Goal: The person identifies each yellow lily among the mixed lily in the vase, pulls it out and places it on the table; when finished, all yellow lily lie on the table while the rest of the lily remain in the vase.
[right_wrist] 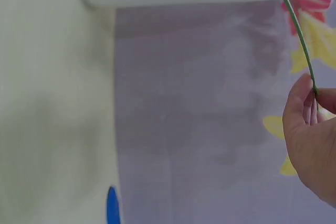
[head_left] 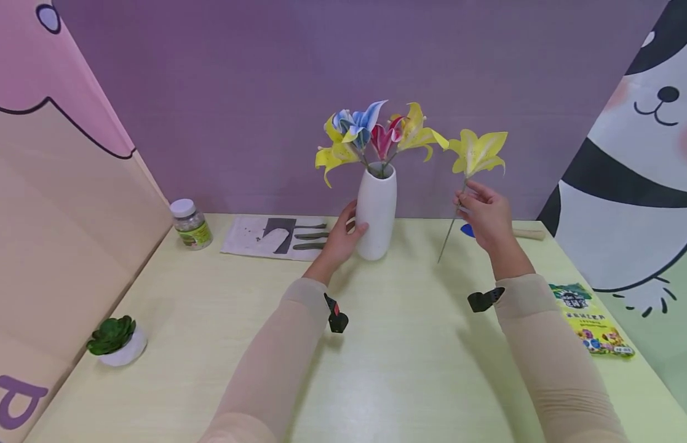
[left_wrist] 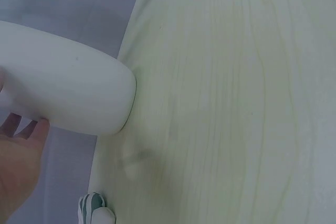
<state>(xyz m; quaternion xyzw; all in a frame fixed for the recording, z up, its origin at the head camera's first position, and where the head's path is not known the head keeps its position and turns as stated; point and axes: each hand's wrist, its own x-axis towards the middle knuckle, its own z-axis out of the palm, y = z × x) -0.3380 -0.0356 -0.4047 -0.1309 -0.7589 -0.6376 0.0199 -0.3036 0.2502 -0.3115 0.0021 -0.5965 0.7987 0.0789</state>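
The fingers [head_left: 464, 198] of the right hand [head_left: 483, 215] are curled round the thin green stem of a yellow artificial lily [head_left: 478, 151], pinching it high up so that the bloom stands above the hand and the stem slants down and to the left, its lower end above the tabletop [head_left: 398, 344]; in the right wrist view the thumb and fingers [right_wrist: 299, 109] close on the same stem where it disappears into the hand. The lily is held just to the right of the white vase [head_left: 376, 210], apart from it. The left hand [head_left: 341, 237] grips the vase low on its left side, thumb toward the front and fingers wrapped behind; the left wrist view shows fingertips [left_wrist: 21, 129] lying against the vase's smooth white wall near its base. The vase stands upright on the tabletop near the purple back wall and holds a bunch of artificial lilies [head_left: 371, 136] in yellow, blue and pink. Left of the vase lies a white cloth [head_left: 249, 240] with dark garden tools on it, and further left a small jar [head_left: 190, 224] with a white lid. A small potted succulent [head_left: 115, 340] sits at the near left edge, and a printed packet [head_left: 592, 320] lies at the right edge.
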